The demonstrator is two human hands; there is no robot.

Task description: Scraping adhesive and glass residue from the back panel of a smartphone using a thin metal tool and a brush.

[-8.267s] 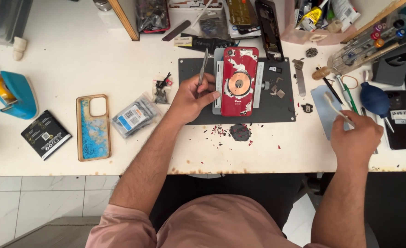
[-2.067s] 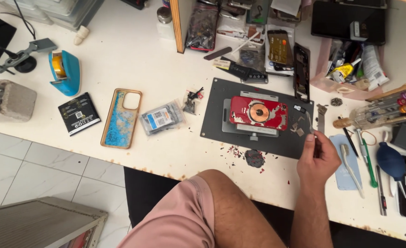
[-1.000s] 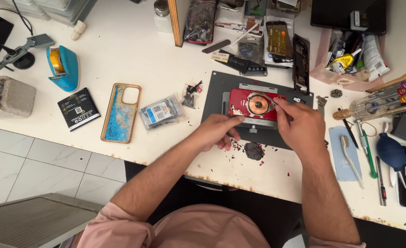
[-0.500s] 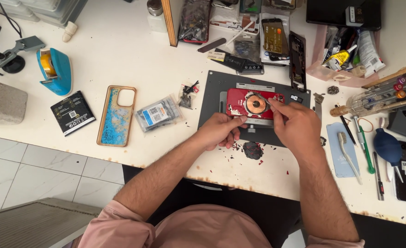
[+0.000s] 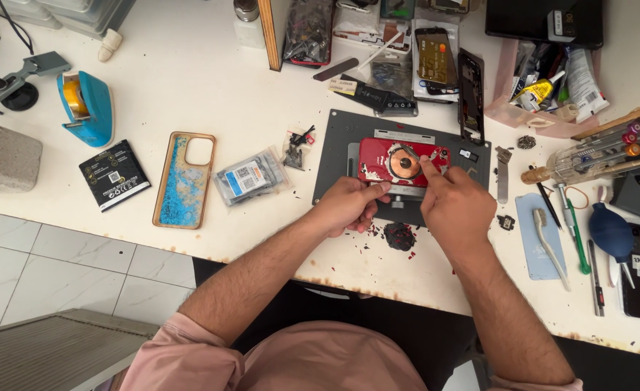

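Both hands on the red phone, clearing its cracked back.
Left hand pinches its lower edge; right hand, fingers curled, presses a fingertip down; next, careful lifting.

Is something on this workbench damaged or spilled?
Yes. The red phone back under both hands on the grey mat is cracked, with pieces missing along its left edge. Red shards lie scattered on the table edge beside a dark debris pile.

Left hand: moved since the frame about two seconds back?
Yes. The left hand was out of view then; now it rests at the near edge of the dark work mat, just below the red phone back.
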